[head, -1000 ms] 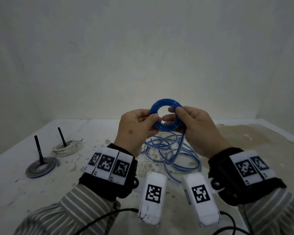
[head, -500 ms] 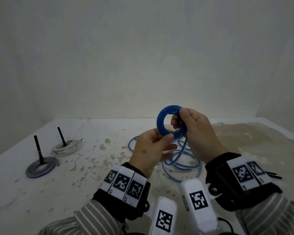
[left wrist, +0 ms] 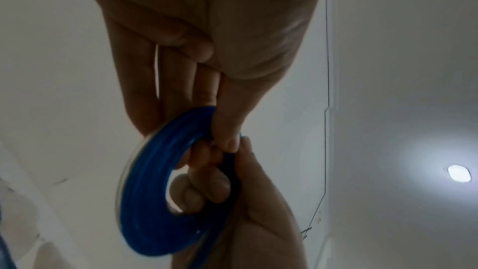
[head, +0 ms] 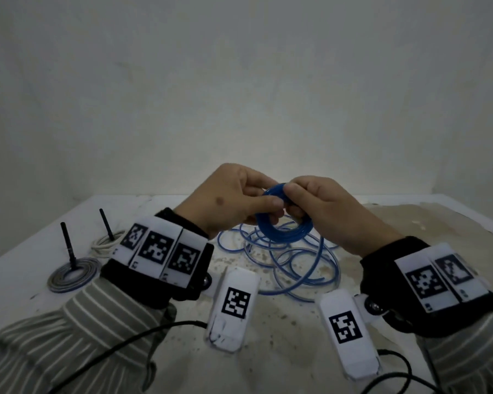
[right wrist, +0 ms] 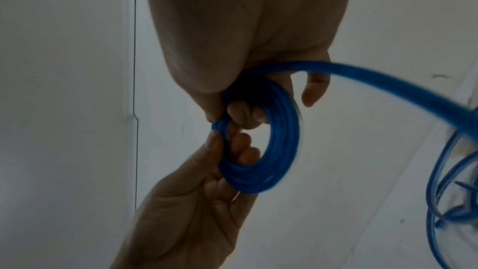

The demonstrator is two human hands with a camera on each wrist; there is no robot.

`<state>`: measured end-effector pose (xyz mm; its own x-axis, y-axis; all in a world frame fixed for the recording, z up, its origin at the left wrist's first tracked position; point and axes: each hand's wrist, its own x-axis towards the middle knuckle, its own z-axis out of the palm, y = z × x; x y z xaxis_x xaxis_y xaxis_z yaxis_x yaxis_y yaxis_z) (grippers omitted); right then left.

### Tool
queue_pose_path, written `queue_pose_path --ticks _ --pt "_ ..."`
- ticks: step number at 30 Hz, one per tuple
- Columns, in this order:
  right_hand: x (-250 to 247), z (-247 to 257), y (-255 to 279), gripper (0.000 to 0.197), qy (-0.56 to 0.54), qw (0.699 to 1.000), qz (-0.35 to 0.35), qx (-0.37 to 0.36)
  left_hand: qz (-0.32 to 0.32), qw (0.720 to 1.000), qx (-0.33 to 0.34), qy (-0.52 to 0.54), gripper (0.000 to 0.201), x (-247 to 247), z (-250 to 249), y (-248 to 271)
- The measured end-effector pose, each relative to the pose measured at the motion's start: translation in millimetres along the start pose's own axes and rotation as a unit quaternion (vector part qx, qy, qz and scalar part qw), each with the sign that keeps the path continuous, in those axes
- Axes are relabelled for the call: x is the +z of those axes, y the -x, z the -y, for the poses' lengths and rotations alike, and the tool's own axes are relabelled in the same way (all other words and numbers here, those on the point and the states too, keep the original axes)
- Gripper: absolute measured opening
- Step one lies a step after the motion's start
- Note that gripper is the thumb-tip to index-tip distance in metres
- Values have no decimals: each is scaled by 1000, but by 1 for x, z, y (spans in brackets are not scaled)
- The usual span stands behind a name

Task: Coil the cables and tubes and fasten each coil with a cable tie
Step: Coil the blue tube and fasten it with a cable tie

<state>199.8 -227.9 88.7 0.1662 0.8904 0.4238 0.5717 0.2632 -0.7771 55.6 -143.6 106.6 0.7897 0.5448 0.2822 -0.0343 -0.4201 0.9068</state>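
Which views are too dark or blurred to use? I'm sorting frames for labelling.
Head view: dim but readable; the blue tube coil and both hands are sharp enough, with straight edges bowed by the wide lens. Left wrist view: the left hand is backlit and shadowed, and a ceiling light flares. Right wrist view: the loose tube smears with motion blur.

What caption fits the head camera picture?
Both hands pinch a blue tube coil above its loose loops on the table.
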Motion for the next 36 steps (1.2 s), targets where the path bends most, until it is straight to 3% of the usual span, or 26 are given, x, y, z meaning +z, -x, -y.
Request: queue_pose_path --ticks 4,7,12,15,18,23,25,29,31,36 --pt "6 -4 0 31 -70 996 -56 3 -87 994 15 72 23 4 6 -1" --pt "8 -12 1 30 -140 984 -101 47 -160 975 6 155 18 8 13 -2" --pt "18 -20 4 36 -197 969 -135 66 -202 945 -11 256 15 27 26 -3" --pt "15 -22 3 38 -195 966 -158 64 -176 945 -34 273 11 48 37 3" --pt "10 -26 4 40 -148 976 -148 61 -129 963 -68 225 8 51 42 5" --pt "-3 -21 7 38 24 998 -46 45 -61 990 -61 111 10 24 23 4" --pt "-5 -16 7 37 113 993 -7 34 -42 996 -50 60 15 14 15 2" --pt "-1 -9 7 37 181 983 23 14 29 994 -78 -64 9 12 9 2" --pt "0 -10 9 37 152 988 20 14 27 994 -78 -66 6 12 11 2" --pt "-1 -11 15 37 -62 997 -10 54 -34 996 -78 38 3 14 21 4"
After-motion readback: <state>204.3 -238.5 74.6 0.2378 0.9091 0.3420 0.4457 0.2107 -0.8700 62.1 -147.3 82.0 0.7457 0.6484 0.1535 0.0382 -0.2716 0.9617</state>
